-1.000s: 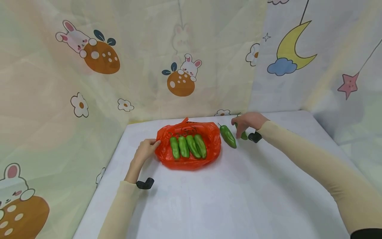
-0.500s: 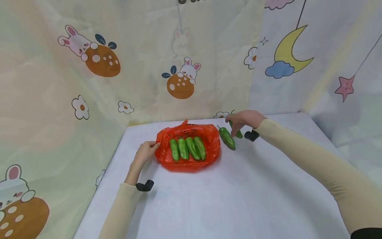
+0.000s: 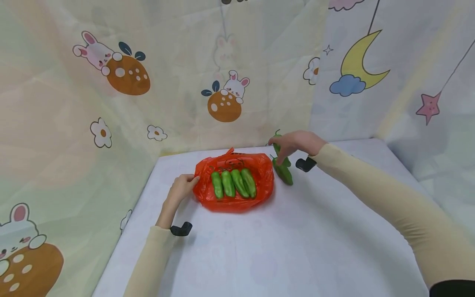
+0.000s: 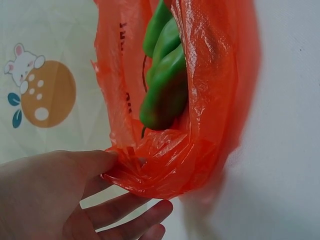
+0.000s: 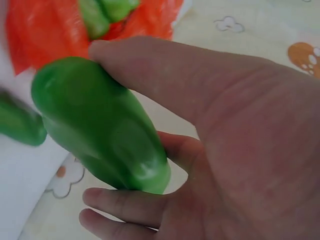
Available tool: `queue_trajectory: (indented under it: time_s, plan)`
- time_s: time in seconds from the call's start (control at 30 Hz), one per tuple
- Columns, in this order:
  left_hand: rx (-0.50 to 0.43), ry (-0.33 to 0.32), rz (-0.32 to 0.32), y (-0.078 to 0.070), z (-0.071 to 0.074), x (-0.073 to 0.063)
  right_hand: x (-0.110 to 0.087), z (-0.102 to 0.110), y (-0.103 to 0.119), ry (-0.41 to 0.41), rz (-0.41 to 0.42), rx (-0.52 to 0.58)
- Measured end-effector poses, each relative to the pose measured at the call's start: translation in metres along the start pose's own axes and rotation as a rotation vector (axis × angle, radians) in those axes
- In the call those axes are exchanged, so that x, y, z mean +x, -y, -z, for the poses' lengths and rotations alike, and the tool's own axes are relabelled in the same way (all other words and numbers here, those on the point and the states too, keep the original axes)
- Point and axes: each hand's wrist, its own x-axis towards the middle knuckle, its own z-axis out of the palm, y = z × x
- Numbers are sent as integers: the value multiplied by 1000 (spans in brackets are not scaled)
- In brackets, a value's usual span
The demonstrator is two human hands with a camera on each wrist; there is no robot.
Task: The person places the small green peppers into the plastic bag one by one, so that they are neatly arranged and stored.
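Note:
My left hand (image 3: 182, 187) pinches the left rim of a red plastic bag (image 3: 208, 203) between thumb and fingers. Inside the open bag several green peppers (image 3: 239, 183) lie side by side; the left wrist view shows the bag's rim partly covering them. In my right hand (image 3: 302, 142) is another green pepper (image 5: 100, 125), gripped between thumb and fingers, raised above the table just right of the bag. Beneath it a loose green pepper (image 3: 283, 173) lies on the table beside the bag, its upper part partly covered from the head view.
The white table (image 3: 252, 255) reaches back to a patterned cloth wall (image 3: 178, 82) with printed rabbits and flowers. More cloth hangs at the left and right sides. A black wrist strap (image 3: 181, 229) sits on the left wrist.
My right hand has lifted its pepper from the table and carried it left, toward the bag and over the loose pepper. The left hand stays on the bag's rim.

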Motion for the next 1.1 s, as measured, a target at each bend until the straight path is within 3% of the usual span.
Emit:
queue_trajectory:
  time_s: [0.2,0.6,0.77,0.97,1.1]
  plan:
    - [3,15,20,0,2,-1,2,0,16,-22,53,26]
    - [8,1,-6,2,2,1,0,-5,67,-73,164,31]
    - [18,0,-2,2,1,2,-4,-10,85,-99,247,19]
    - [9,8,10,2,0,3,3,-19,107,-95,334,1]
    - [8,3,10,2,0,4,15,-34,120,-46,350,26]
